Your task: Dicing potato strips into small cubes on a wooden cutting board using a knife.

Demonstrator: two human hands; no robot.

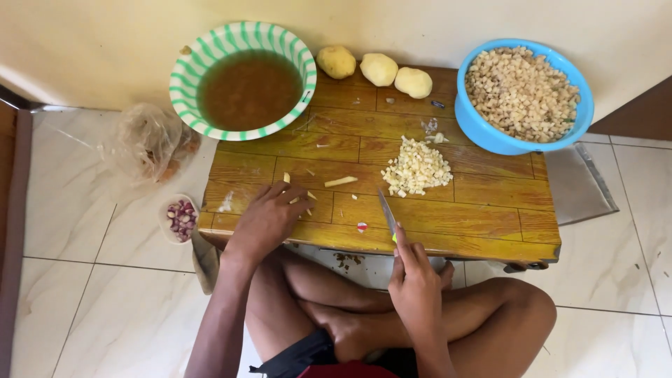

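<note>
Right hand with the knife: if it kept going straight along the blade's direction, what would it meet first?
Probably the pile of diced potato; the right hand points the knife up the wooden table toward it.

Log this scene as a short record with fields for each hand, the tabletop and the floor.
left hand: left hand rests on potato strips on the table
right hand: right hand grips a knife, blade pointing at the diced pile
table back: striped bowl of brown liquid, three peeled potatoes, blue bowl full of cubes
floor: plastic bag, small dish of reddish bulbs
</note>
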